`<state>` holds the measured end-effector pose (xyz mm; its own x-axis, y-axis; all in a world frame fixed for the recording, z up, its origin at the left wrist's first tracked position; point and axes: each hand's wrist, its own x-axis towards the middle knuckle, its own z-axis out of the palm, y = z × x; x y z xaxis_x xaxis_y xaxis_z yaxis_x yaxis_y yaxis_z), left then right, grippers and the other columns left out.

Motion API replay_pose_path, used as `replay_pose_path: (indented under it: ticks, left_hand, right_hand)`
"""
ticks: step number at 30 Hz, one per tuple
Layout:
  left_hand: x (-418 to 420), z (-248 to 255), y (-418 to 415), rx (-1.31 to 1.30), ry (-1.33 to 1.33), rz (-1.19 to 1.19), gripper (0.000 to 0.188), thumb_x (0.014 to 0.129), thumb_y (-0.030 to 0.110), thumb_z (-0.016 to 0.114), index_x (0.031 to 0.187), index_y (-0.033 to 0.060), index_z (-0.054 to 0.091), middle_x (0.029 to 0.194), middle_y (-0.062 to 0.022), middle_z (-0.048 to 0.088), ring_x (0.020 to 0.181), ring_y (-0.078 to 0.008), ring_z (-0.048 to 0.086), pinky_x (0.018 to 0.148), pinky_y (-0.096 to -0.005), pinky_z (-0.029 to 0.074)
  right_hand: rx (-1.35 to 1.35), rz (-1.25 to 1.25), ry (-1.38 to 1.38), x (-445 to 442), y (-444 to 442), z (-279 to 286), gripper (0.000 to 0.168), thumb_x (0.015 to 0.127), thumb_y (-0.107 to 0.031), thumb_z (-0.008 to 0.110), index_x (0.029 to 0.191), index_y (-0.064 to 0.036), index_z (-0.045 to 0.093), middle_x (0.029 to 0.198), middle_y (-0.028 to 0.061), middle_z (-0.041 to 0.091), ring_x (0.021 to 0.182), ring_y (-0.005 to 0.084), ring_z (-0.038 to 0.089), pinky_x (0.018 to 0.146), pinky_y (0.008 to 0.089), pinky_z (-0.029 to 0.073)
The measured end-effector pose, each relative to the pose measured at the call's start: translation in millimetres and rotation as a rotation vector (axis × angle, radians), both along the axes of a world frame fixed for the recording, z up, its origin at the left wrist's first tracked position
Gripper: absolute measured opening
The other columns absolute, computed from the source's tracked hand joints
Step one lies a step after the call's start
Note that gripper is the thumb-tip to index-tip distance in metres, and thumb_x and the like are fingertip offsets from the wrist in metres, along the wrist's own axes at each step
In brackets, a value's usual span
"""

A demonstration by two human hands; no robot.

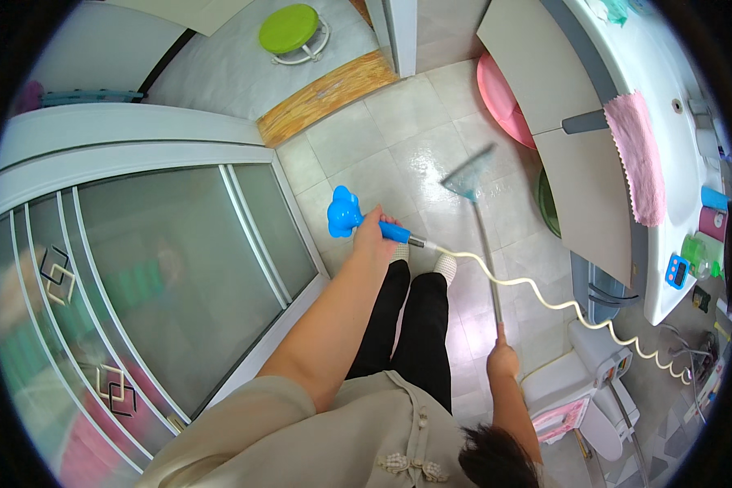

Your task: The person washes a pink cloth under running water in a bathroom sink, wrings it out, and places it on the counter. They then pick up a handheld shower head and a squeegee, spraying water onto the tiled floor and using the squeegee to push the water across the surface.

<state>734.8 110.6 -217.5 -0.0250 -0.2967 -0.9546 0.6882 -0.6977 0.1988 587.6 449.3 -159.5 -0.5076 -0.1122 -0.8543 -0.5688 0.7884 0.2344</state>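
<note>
My left hand (375, 235) is closed around the handle of a blue hand-held shower head (344, 213) with a rounded, petal-like head. A cream coiled hose (540, 296) runs from its handle off to the lower right. In my right hand (502, 361) is the metal pole (487, 250) of a floor squeegee, index finger laid along it. Its pale teal triangular head (471, 172) rests on the tiled floor (372, 177), blurred at the far end. Wet, shiny patches lie around that head. No water is plainly seen leaving the shower head.
A glass sliding door (158, 244) stands at left, with a wooden threshold (329, 94) and green stool (288, 29) ahead. Along the right are a vanity cabinet (585, 189), pink basin (500, 100), green basin (548, 204), pink towel (637, 158) and toilet (555, 378).
</note>
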Motion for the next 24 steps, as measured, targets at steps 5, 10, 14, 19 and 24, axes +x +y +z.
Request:
replay_pose_path:
  ticks: [5,10,14,19,24]
  left_hand:
    - [40.5,0.4,-2.7,0.001,-0.006,0.058,0.015,0.085,0.012,0.052,0.075,0.0082,0.043,0.057,-0.0031,0.042,0.056,-0.0170,0.042,0.063,-0.0357,0.041]
    - [70.1,13.6,-28.3,-0.094,-0.055,0.053,0.017,0.086,0.013,0.052,0.073,0.0082,0.041,0.055,-0.0024,0.042,0.055,-0.0172,0.042,0.064,-0.0361,0.043]
    - [79.1,15.2,-41.8,-0.086,-0.113,0.038,0.017,0.086,0.012,0.051,0.074,0.0076,0.041,0.055,-0.0028,0.041,0.055,-0.0177,0.043,0.062,-0.0372,0.044]
    - [84.6,11.5,-46.7,-0.102,-0.114,0.074,0.014,0.086,0.012,0.051,0.080,0.0067,0.040,0.057,-0.0050,0.042,0.057,-0.0201,0.044,0.060,-0.0383,0.044]
    - [70.4,6.9,-50.7,-0.156,-0.055,0.066,0.013,0.086,0.012,0.052,0.083,0.0065,0.041,0.061,-0.0060,0.044,0.058,-0.0210,0.044,0.059,-0.0386,0.044]
  right_hand:
    - [-0.228,0.346,-0.186,36.0,-75.5,-31.3,0.061,0.083,-0.010,0.041,0.135,-0.036,0.024,0.080,0.0158,0.060,0.072,0.0310,0.061,0.064,0.0428,0.048]
    - [-0.493,0.482,-0.345,112.6,-215.8,-62.4,0.049,0.084,-0.013,0.040,0.130,-0.029,0.035,0.085,0.0152,0.061,0.079,0.0325,0.061,0.069,0.0417,0.049]
    - [-0.427,0.489,-0.311,147.7,-278.9,-114.1,0.038,0.088,-0.020,0.038,0.125,-0.021,0.045,0.093,0.0146,0.062,0.087,0.0304,0.061,0.073,0.0407,0.048]
    - [-0.412,0.278,-0.258,78.3,-273.7,-82.4,0.040,0.092,-0.036,0.029,0.110,-0.014,0.057,0.104,0.0142,0.060,0.096,0.0307,0.058,0.081,0.0395,0.046]
    - [-0.283,0.249,-0.154,5.3,-190.6,-62.2,0.038,0.092,-0.031,0.026,0.127,-0.031,0.041,0.118,0.0134,0.052,0.109,0.0309,0.050,0.091,0.0403,0.040]
